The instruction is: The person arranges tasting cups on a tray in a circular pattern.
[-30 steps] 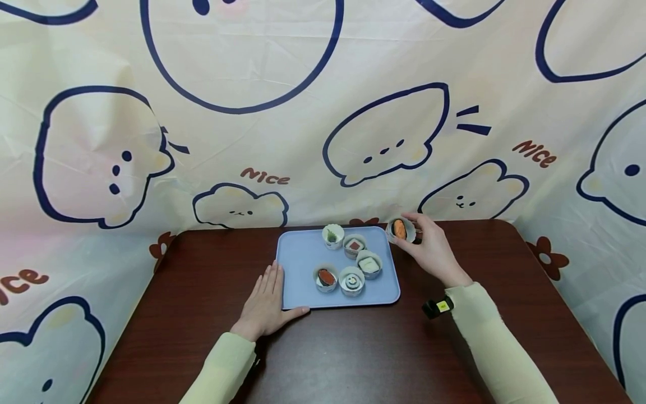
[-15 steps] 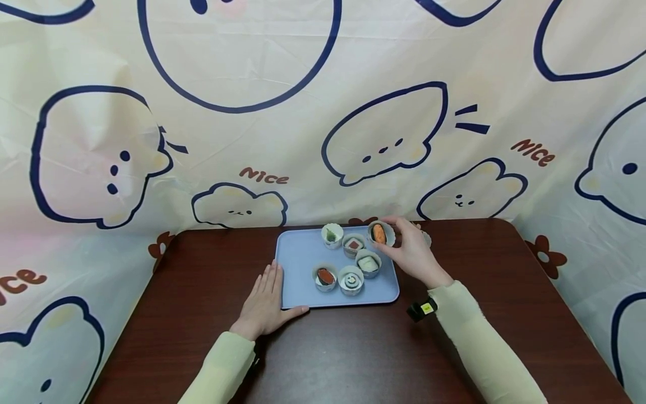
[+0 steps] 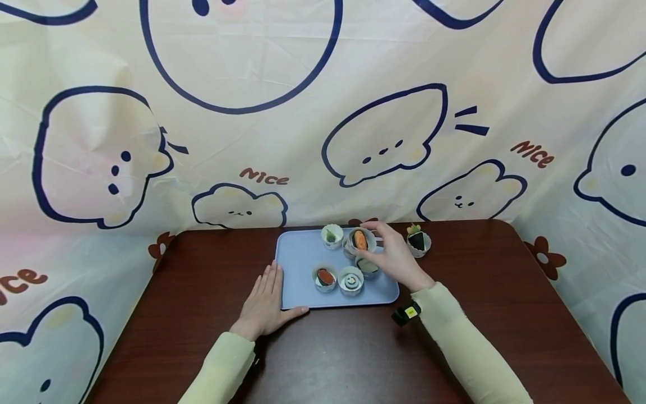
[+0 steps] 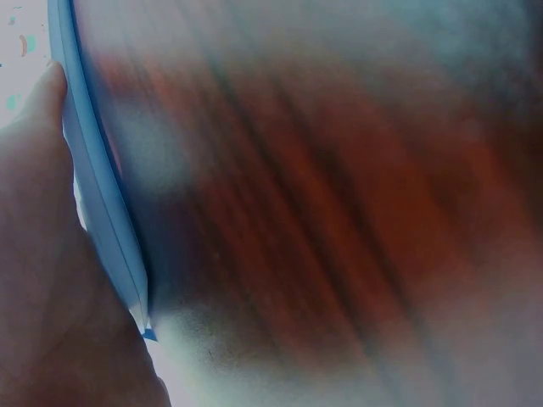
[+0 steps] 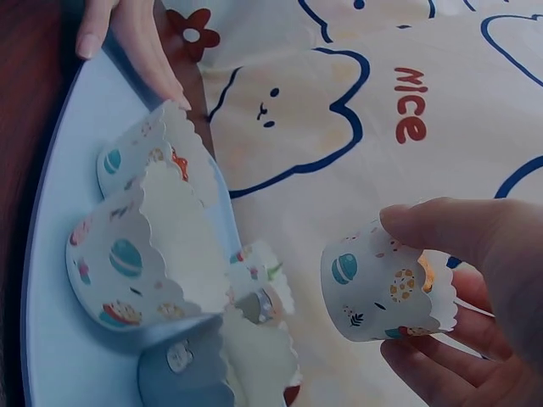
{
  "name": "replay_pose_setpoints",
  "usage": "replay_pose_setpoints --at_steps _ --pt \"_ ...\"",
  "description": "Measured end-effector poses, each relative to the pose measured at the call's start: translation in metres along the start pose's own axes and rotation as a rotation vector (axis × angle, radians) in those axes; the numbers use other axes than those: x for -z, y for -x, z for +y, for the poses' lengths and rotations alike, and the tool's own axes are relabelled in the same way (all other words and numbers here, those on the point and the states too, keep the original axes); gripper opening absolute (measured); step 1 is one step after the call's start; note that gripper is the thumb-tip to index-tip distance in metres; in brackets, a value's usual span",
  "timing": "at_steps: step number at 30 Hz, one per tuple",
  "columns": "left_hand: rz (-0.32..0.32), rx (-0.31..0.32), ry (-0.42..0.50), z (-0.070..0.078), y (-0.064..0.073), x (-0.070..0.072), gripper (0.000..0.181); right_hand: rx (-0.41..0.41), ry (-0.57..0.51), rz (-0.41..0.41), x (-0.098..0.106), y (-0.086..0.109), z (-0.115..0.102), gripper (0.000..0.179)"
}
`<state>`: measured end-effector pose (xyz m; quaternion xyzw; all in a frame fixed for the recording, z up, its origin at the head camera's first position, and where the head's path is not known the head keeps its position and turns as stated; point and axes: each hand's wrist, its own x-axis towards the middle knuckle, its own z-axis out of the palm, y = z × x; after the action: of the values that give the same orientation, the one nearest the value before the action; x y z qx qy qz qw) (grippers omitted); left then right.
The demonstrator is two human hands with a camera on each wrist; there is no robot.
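Note:
My right hand [image 3: 393,255] pinches a white paper baking cup [image 5: 369,284] with a printed pattern and a scalloped rim. An orange-topped piece of sushi [image 3: 360,240] sits inside it. Held over the right part of a light blue tray [image 3: 298,252], this cup overlaps another cup behind it in the head view. My left hand [image 3: 262,306] rests with straight fingers along the tray's left edge, its thumb at the near left corner. On the tray stand several similar cups, among them one with a red-topped piece [image 3: 325,277] and one with a white round piece [image 3: 351,281].
Right of the tray, a cup [image 3: 419,244] with a dark green wedge and a yellow-green top stands on the brown table [image 3: 353,353]. Just beyond the table's far edge hangs a cartoon-printed cloth [image 3: 303,140].
My right hand has carried the cup with the orange-topped sushi leftward, from beside the tray to above it. The green-wedge cup on the table has come into view. My left hand stays put.

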<state>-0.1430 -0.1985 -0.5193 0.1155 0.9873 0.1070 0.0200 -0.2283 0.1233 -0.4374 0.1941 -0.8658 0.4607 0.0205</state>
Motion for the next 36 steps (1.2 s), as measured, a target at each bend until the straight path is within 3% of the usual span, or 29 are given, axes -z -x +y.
replay_pose_setpoints --at_steps 13,26,36 --pt "-0.006 0.001 -0.004 -0.003 -0.001 -0.004 0.127 0.028 -0.021 -0.034 -0.026 -0.013 -0.007 0.059" --pt "-0.05 0.024 -0.017 0.002 0.0 0.003 0.125 0.017 0.069 -0.104 -0.061 -0.034 -0.016 0.059" --pt "-0.008 0.0 -0.011 -0.004 -0.001 -0.004 0.125 -0.002 0.094 -0.18 -0.088 -0.046 -0.022 0.057"
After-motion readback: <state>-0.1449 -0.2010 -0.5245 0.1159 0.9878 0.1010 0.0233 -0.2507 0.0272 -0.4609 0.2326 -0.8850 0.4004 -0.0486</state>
